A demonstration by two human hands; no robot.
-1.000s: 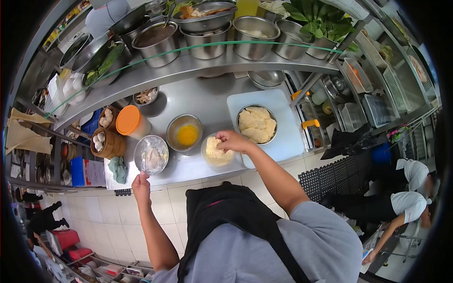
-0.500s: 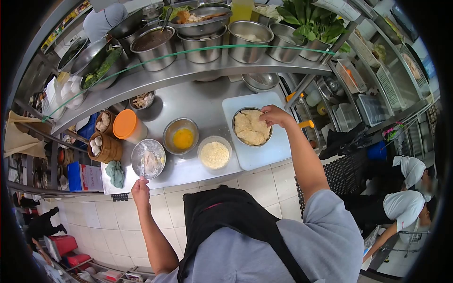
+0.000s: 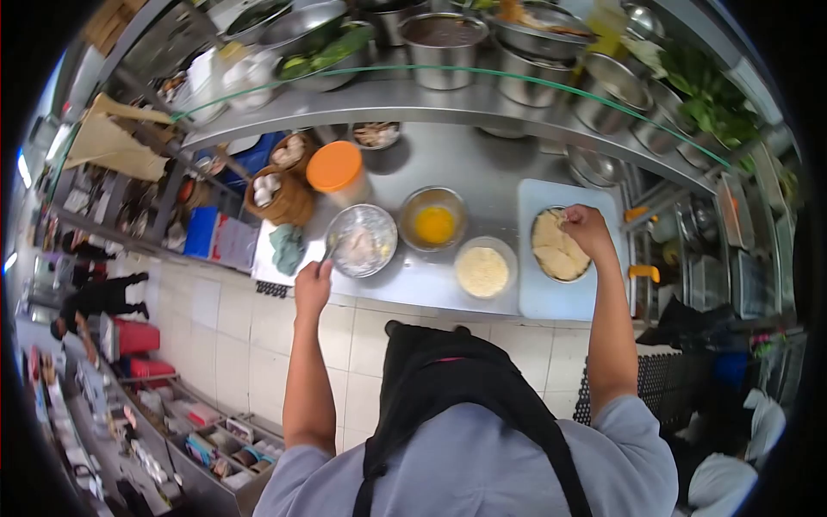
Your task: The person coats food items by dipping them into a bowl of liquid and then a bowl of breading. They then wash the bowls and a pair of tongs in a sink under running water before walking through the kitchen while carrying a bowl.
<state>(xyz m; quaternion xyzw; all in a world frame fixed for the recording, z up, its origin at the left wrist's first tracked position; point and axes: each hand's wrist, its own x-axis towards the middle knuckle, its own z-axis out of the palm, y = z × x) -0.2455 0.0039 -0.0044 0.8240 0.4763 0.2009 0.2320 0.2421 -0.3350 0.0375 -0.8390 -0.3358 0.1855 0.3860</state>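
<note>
My left hand (image 3: 313, 286) is closed around the handle of a slim metal utensil, whose working end I cannot make out. It leans into a metal bowl (image 3: 385, 253) holding a pale, flour-dusted piece of meat (image 3: 357, 245). At the right, my right hand (image 3: 587, 231) pinches the edge of a breaded cutlet (image 3: 551, 231) in a round metal container packed with such pieces. Between the hands stand a metal bowl of beaten egg (image 3: 433, 226) and a clear bowl of breadcrumbs (image 3: 482, 271).
The breaded pieces' container stands on a white cutting board (image 3: 538, 302). An orange-lidded tub (image 3: 336, 167), bamboo steamer (image 3: 289, 202) and green cloth (image 3: 287, 248) are at left. A shelf (image 3: 388, 108) with pots overhangs the table's back. Other people are at the far left and lower right.
The view has swung left, so the table and bowls appear farther right. My left hand still grips the utensil, and my right fingers remain at the breaded pieces.
</note>
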